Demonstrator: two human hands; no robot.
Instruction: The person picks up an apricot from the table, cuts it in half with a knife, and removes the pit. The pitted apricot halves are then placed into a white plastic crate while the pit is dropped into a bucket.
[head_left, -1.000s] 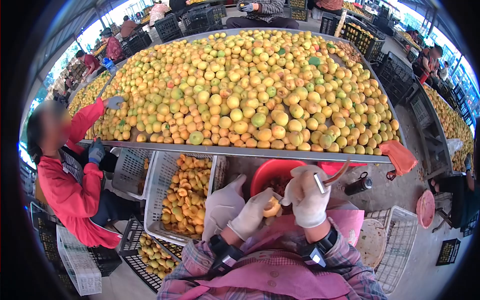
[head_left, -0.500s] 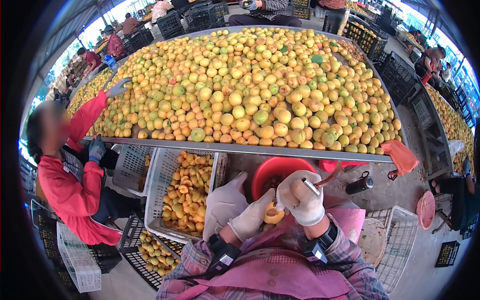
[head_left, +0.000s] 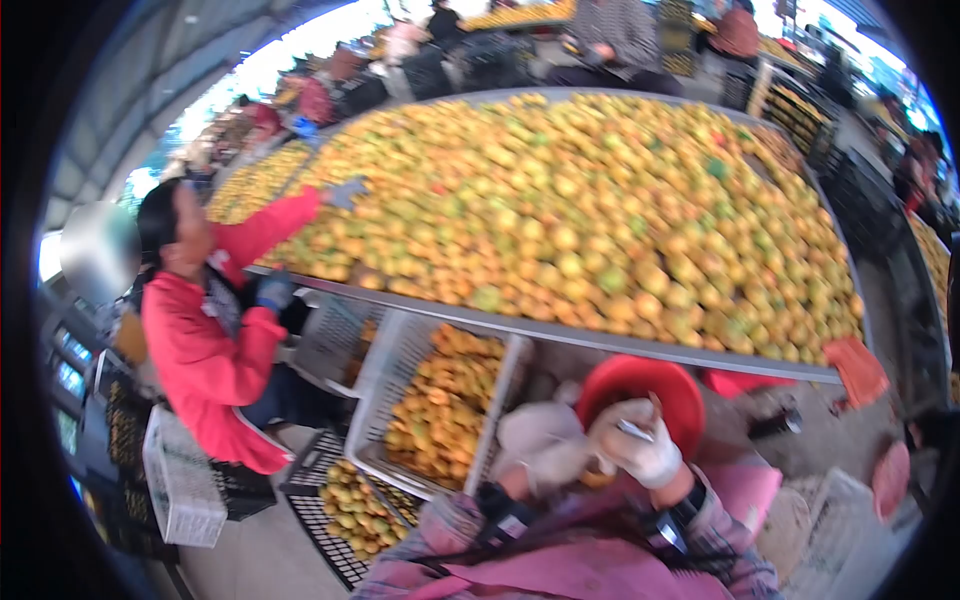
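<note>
My left hand (head_left: pixel 558 466), in a white glove, is closed around a yellow-orange apricot (head_left: pixel 597 479), mostly hidden between my two hands. Close beside it, my gloved right hand (head_left: pixel 645 450) grips a small tool with a metal band (head_left: pixel 634 430) and a brown curved end pointing up. Motion blur hides its exact kind and whether it touches the fruit. Both hands are above my lap, just in front of a red bucket (head_left: pixel 690 400). A grey-white form (head_left: pixel 535 428) lies behind my left hand.
A metal-edged table (head_left: pixel 560 328) heaped with apricots spans the front. Left of my hands stands a white crate (head_left: pixel 372 445) of split apricots; a black crate (head_left: pixel 310 500) of greenish fruit is below it. A co-worker in red (head_left: pixel 205 330) reaches over the table. An orange bag (head_left: pixel 857 372) hangs at the corner.
The whole view has swung left and is blurred, so the scene sits further right and lower. Both hands remain together at the apricot. The co-worker's arm still reaches over the table.
</note>
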